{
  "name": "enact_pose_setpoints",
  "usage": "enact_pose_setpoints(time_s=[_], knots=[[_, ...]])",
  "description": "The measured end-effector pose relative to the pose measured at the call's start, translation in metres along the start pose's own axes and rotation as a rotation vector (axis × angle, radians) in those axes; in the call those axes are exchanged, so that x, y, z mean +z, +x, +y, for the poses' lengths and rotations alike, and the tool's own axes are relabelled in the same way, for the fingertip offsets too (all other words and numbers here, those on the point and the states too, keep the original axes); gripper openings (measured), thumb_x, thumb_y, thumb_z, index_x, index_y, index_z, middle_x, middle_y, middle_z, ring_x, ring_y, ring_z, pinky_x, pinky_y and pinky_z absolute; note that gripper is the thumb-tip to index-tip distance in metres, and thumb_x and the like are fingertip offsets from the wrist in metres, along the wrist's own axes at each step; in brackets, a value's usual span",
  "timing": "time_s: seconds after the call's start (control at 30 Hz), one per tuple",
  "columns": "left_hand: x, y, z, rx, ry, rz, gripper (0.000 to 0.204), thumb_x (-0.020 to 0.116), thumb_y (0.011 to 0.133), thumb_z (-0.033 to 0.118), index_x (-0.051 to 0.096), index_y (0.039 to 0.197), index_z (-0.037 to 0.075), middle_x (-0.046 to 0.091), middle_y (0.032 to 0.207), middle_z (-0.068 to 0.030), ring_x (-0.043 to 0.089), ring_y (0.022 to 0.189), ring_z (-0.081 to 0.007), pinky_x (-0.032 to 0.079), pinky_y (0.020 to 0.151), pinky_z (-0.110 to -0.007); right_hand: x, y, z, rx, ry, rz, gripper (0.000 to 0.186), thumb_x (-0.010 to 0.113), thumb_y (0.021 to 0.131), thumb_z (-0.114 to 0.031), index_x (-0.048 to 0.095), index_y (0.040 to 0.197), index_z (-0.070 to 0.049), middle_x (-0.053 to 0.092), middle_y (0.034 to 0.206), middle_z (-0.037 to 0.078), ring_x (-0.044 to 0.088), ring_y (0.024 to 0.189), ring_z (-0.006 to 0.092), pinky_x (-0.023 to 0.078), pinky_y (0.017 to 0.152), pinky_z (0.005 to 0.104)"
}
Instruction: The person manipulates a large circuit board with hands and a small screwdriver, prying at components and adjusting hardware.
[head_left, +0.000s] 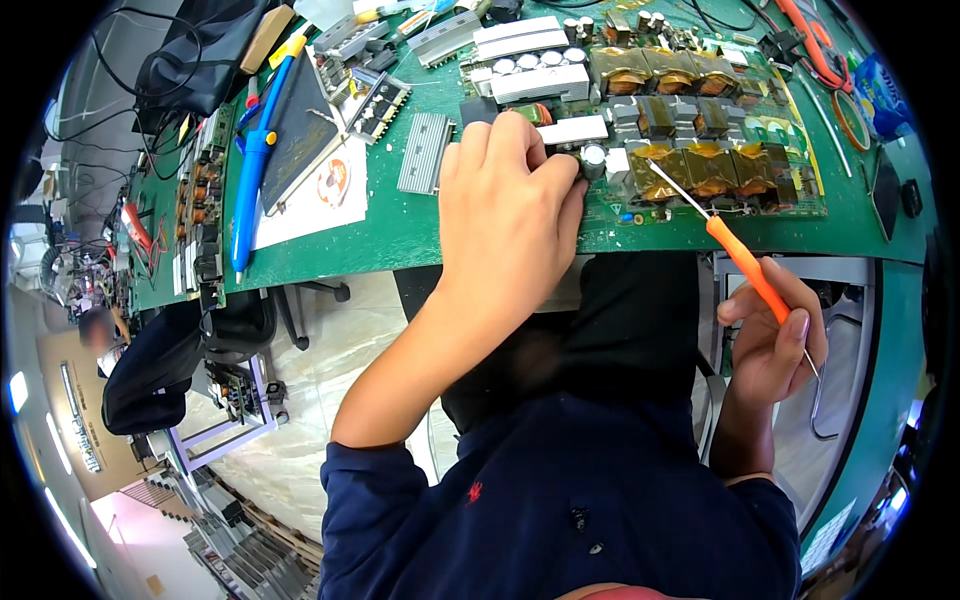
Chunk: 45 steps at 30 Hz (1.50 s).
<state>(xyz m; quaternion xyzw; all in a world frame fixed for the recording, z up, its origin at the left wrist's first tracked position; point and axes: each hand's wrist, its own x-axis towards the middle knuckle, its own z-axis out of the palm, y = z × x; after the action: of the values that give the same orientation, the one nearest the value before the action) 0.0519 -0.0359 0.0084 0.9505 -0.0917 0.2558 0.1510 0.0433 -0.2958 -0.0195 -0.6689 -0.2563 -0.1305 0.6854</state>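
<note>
A large green circuit board (630,208) crowded with parts lies on the green worktable (420,245). My left hand (510,200) rests at the board's near left edge with its fingers curled and pressed together. Whatever they grip is hidden behind the hand. Close by its fingertips are a round capacitor (593,160) and a white block (616,172). My right hand (780,335) holds a thin screwdriver (748,262) by its orange handle. The metal tip points up and left over the amber-taped transformers (690,172). Left of my left hand lies a finned grey heatsink (425,152).
Left on the table are a blue desoldering pump (258,150), a white sheet (335,195), a dark panel (300,130) and another board (203,200). Loose heatsinks (445,40) lie at the back. Orange-handled pliers (815,45), a tape roll (850,120) and a phone (885,195) sit right.
</note>
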Motion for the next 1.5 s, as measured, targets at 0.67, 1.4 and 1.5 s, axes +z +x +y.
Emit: enact_pose_setpoints(time_s=[0.67, 1.4, 1.5], knots=[[-0.016, -0.049, 0.011, -0.009, -0.175, 0.172, 0.03, 0.083, 0.072, -0.001, 0.076, 0.1, 0.007, 0.06, 0.095, -0.009, 0.058, 0.087, -0.0242, 0.046, 0.075, -0.033, 0.011, -0.007, -0.012, -0.056, -0.3, -0.103, 0.051, 0.034, 0.111, -0.033, 0.064, 0.119, 0.007, 0.069, 0.075, 0.015, 0.067, 0.062, 0.0212, 0.055, 0.067, 0.0341], [0.015, -0.014, -0.034, 0.069, -0.365, 0.199, 0.036, 0.078, 0.077, 0.008, 0.074, 0.113, 0.006, 0.062, 0.131, -0.0163, 0.06, 0.119, -0.0325, 0.047, 0.099, -0.039, 0.059, -0.013, -0.03, -0.292, -0.641, -0.352, 0.031, 0.053, 0.097, 0.003, 0.056, 0.125, 0.017, 0.07, 0.095, 0.023, 0.069, 0.068, 0.0282, 0.058, 0.062, 0.0356], [0.013, -0.016, -0.034, 0.073, -0.367, 0.19, 0.036, 0.077, 0.077, 0.008, 0.074, 0.114, 0.006, 0.062, 0.132, -0.0164, 0.06, 0.119, -0.0326, 0.047, 0.099, -0.039, 0.068, -0.015, -0.034, -0.274, -0.68, -0.33, 0.033, 0.053, 0.095, 0.006, 0.056, 0.126, 0.017, 0.07, 0.096, 0.023, 0.069, 0.069, 0.0277, 0.058, 0.063, 0.0353]])
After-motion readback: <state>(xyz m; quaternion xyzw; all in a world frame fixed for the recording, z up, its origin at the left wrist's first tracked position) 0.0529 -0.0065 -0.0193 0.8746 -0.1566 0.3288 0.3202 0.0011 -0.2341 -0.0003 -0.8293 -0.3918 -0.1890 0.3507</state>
